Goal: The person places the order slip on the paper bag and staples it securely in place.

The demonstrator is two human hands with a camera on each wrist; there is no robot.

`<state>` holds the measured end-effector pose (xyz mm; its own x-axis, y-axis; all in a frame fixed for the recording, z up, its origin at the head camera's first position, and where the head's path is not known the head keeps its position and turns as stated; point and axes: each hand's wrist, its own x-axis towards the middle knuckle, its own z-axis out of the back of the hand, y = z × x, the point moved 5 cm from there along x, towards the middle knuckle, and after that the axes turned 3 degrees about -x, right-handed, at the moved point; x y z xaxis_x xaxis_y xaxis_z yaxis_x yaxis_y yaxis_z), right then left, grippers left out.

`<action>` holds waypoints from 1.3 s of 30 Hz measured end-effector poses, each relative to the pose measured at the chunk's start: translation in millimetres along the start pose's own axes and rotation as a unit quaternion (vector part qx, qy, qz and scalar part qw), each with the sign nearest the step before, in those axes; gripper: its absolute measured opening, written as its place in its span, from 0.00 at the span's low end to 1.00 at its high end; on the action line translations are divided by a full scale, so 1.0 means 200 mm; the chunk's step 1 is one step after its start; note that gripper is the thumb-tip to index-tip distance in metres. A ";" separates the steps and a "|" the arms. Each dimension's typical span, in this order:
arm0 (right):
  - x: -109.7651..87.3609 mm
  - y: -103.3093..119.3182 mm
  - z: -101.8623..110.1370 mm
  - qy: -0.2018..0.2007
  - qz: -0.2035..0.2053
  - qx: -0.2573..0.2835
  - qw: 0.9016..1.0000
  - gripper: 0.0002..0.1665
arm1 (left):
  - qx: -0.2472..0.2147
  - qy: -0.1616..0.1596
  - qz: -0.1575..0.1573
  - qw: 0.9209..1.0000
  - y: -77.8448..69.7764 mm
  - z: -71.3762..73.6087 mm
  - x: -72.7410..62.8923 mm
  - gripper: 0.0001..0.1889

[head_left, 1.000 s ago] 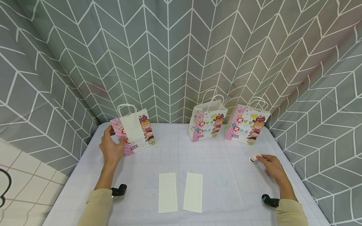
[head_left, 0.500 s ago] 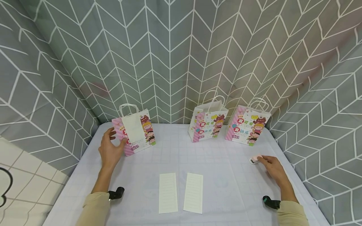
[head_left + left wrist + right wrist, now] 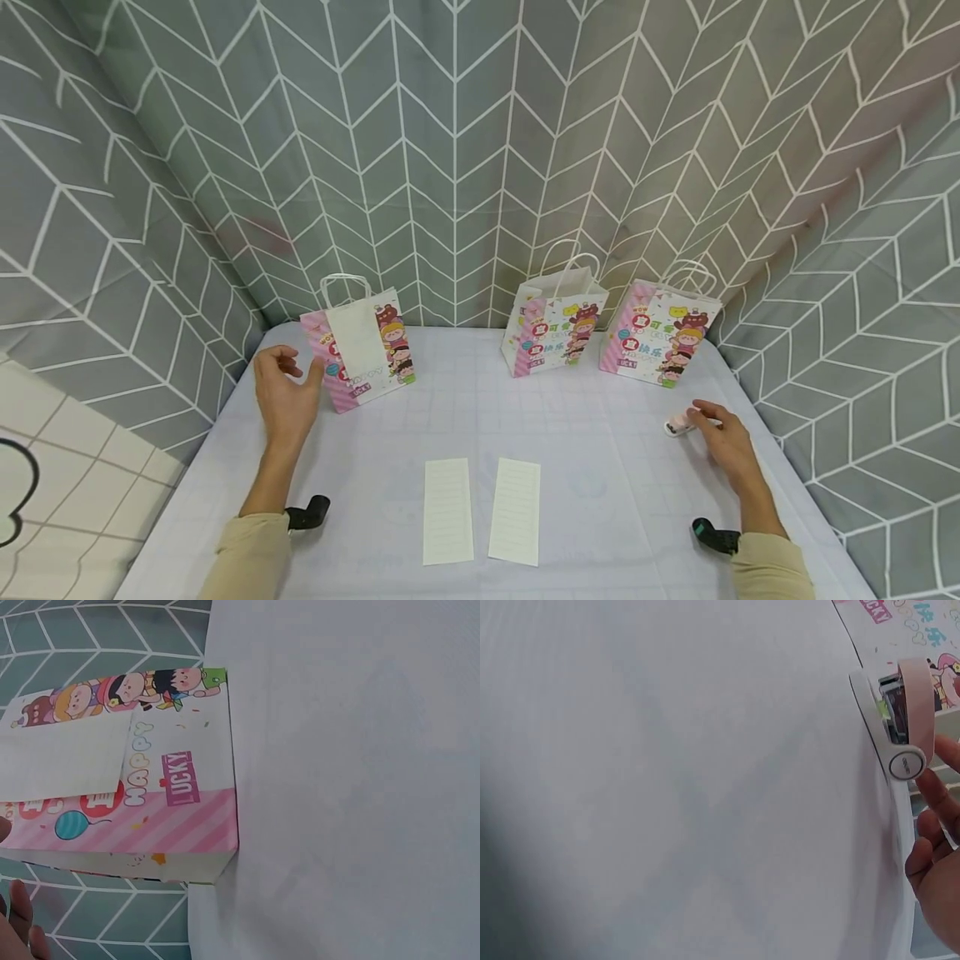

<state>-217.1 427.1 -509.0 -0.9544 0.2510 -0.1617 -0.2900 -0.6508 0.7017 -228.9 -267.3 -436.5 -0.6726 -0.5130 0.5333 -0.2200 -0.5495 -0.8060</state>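
Observation:
My left hand point(image 3: 287, 404) is beside the left paper gift bag point(image 3: 382, 371), its fingers loosely bent and holding nothing. A cream paper card point(image 3: 355, 337) covers part of this bag's printed front. In the left wrist view the same bag point(image 3: 214, 821) stands on the tabletop, with fingertips point(image 3: 21, 900) at the lower left edge. On the right, a pink and white stapler point(image 3: 678, 423) lies on the table. My right hand point(image 3: 727, 450) is at its near end with loosened fingers. In the right wrist view the stapler point(image 3: 921, 705) is close to the fingertips; I cannot tell whether they touch.
Two more printed gift bags, a middle one point(image 3: 558, 337) and a right one point(image 3: 656, 337), stand at the back. Two cream paper cards, left point(image 3: 447, 512) and right point(image 3: 514, 512), lie on the white table point(image 3: 600, 500). A grey patterned curtain point(image 3: 480, 167) hangs behind.
My left hand has drawn away leftward from the bag's edge. The right fingers have loosened from the stapler, which stays lying on the table. The view has shifted slightly.

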 end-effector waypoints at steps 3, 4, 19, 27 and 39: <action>0.01 0.02 0.00 -0.028 0.006 -0.001 1.000 0.41 | -0.017 0.003 -0.013 1.000 -0.03 0.00 -0.01 0.15; 0.01 0.04 0.01 -0.039 0.011 -0.001 0.999 0.40 | -0.021 0.006 -0.016 1.000 -0.04 0.00 -0.01 0.15; 0.05 0.23 0.07 -0.084 0.069 0.070 0.992 0.42 | 0.010 0.225 -0.055 0.973 -0.12 -0.15 -0.12 0.11; 0.08 0.24 0.06 -0.068 0.053 0.111 0.990 0.49 | 0.087 0.431 -0.078 0.895 -0.13 -0.31 -0.31 0.14; 0.13 0.31 0.06 -0.041 0.063 0.135 0.988 0.53 | 0.144 0.565 -0.088 0.807 -0.15 -0.43 -0.56 0.14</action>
<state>-258.4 401.6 -460.5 -0.9696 0.2445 -0.0114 -0.1283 -0.4682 0.8743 -207.3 -137.2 -493.6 -0.8995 0.4307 -0.0733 -0.3187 -0.7617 -0.5640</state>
